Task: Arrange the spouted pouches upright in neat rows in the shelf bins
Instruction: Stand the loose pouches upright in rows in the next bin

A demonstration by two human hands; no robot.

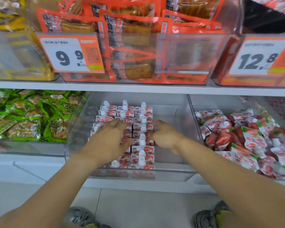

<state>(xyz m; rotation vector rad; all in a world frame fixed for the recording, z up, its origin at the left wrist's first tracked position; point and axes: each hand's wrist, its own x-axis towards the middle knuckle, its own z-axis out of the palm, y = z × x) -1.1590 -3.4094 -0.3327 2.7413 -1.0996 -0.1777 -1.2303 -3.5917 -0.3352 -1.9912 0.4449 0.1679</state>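
Fingers first: the left hand [113, 137] lies flat, fingers straight, pressing down on the tops of the standing pouches [142, 129]. The right hand [164, 135] comes in from the other side; its fingers look bent against the right face of the block, though blur hides whether they pinch a pouch or just push. Between them, three tidy rows stand upright, white spouts up, filling the left half of the clear middle bin [174, 171]. This looks like the squaring-up step, tamping rows tight. The bin's right half lies bare, and the right-hand bin [194, 111] holds a loose heap of pouches [247, 139]. Next up, I'd judge: reach right, collect more, start a fourth row.
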